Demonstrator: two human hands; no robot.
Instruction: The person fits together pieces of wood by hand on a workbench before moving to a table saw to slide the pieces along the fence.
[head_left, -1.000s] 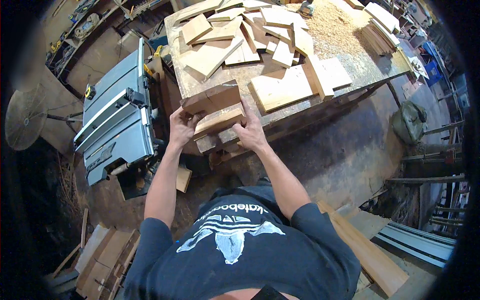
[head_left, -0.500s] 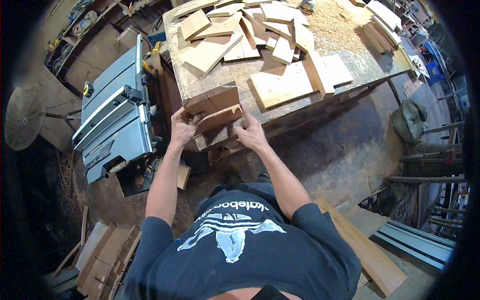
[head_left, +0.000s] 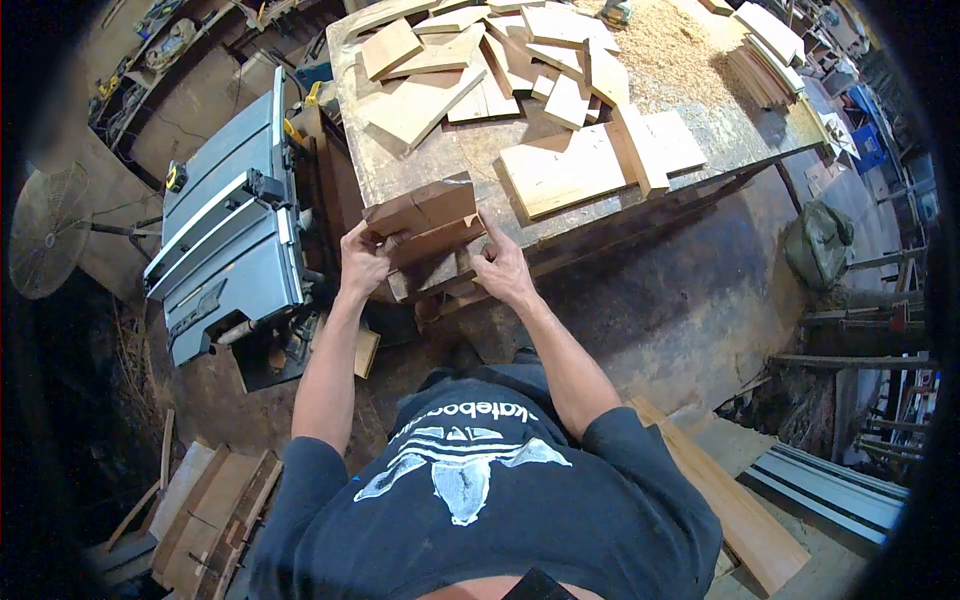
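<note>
A brown wooden piece (head_left: 425, 212), made of a flat panel with a strip along its near side, is held between my two hands over the near left corner of the workbench (head_left: 400, 172). My left hand (head_left: 366, 262) grips its left end, with the fingers curled round the edge. At the right end, my right hand (head_left: 502, 268) holds it with bent fingers. Just to the right on the bench lies a pale board (head_left: 565, 170) with a narrower block (head_left: 640, 150) across it.
Pale wood offcuts (head_left: 425, 95) and sawdust (head_left: 670, 50) cover the bench's far part. A table saw (head_left: 225, 220) stands at the left, beside a fan (head_left: 50, 235). Long boards (head_left: 740, 500) lie at the lower right, and a green bag (head_left: 818, 242) is at the right.
The brown piece has tilted slightly in my hands, and its upper edge sits a little lower. Both hands keep their hold.
</note>
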